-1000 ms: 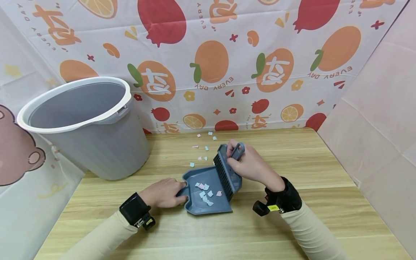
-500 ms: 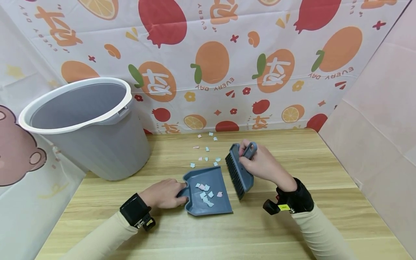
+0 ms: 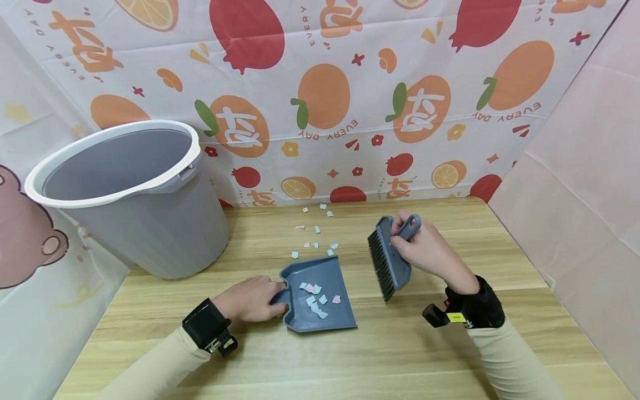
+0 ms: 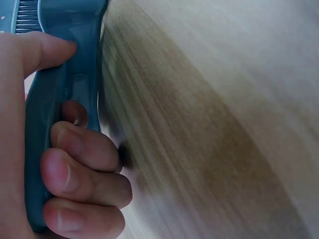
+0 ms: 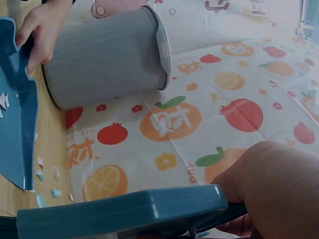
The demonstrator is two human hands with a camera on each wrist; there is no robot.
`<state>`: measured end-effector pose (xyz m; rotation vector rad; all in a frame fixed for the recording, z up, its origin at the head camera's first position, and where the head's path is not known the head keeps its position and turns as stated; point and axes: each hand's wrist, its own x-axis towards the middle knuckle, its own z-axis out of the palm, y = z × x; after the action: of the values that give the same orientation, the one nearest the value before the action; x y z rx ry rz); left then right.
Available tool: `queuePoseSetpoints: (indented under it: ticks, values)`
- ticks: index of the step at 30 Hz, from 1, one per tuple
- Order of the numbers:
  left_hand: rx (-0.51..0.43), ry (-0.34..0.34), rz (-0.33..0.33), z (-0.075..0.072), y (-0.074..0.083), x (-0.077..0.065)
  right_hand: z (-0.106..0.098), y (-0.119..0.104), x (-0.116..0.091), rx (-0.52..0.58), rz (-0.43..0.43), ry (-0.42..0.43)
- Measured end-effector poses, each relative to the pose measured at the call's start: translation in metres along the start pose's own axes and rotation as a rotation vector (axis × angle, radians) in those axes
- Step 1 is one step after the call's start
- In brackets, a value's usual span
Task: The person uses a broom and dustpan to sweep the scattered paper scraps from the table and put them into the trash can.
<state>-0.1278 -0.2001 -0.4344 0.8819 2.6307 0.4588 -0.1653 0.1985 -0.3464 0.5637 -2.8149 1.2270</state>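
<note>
1. Left hand (image 3: pixel 252 300): fingers curled round the handle of a flat blue-grey plastic dustpan (image 3: pixel 327 272) lying on the pale wood-grain worktop (image 3: pixel 400 361).
2. Right hand (image 3: pixel 427 248): fingers gripping a blue-grey plastic hand brush (image 3: pixel 398 266) with dark bristles, right of the dustpan and apart from it.
3. Small pale-blue and pink paper scraps (image 3: pixel 315 307): some inside the dustpan, others scattered on the worktop beyond.
4. Grey plastic bin (image 3: pixel 165 239), white-rimmed: upright, left.
</note>
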Motion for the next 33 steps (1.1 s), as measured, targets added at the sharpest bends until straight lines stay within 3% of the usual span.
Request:
queuePoseSetpoints:
  ticks: [7,17,25,33]
  values:
    - [0.006,0.021,0.021,0.004,-0.004,0.003,0.003,0.000,0.001,0.015,0.016,-0.043]
    - [0.007,0.046,0.048,0.009,-0.011,0.002,0.007,0.001,0.002,0.008,0.011,-0.039]
    - [-0.020,0.025,0.009,-0.001,-0.011,0.001,0.008,0.001,0.003,0.002,0.030,-0.034]
    - [-0.048,-0.024,0.012,-0.012,-0.009,0.003,0.008,0.002,0.003,-0.016,0.030,-0.031]
